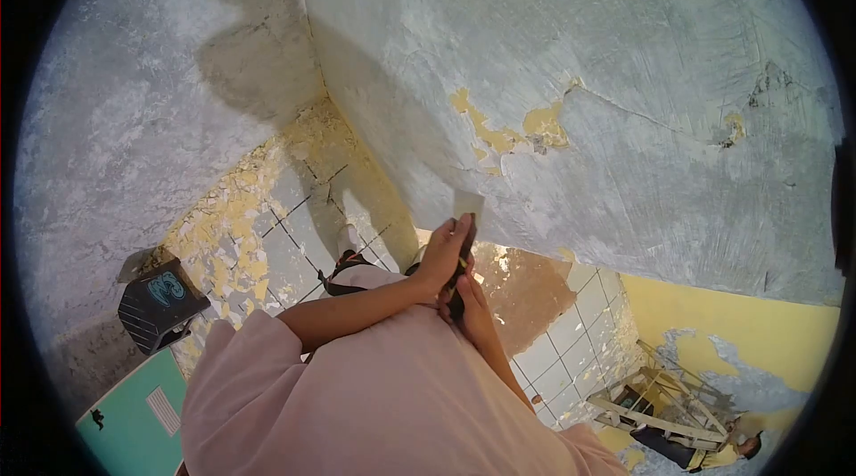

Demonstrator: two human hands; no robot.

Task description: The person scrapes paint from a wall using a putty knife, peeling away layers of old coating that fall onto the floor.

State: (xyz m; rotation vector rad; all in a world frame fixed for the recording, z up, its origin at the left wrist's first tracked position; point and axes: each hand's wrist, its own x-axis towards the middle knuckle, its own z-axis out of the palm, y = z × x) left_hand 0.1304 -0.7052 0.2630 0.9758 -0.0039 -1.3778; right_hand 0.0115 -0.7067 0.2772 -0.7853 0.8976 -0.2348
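both hands grip flat metal scraper blade with dark handle (467, 209) against grey plastered wall (624, 75). left hand (443, 255) closed over handle, upper; right hand (473, 302) closed on it just below. blade edge touches wall under patch of peeling yellow paint (513, 133). judgement: keep blade shallow, push steady, lean weight through both hands, avoid gouging plaster. yellow flakes litter tiled floor (294, 235); black box (159, 302) on the floor left.

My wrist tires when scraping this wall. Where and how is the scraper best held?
Probably by the dark handle, from below, with the fingers wrapped around it. The flat blade points up against the wall, so both hands, left hand and right hand, belong behind it.
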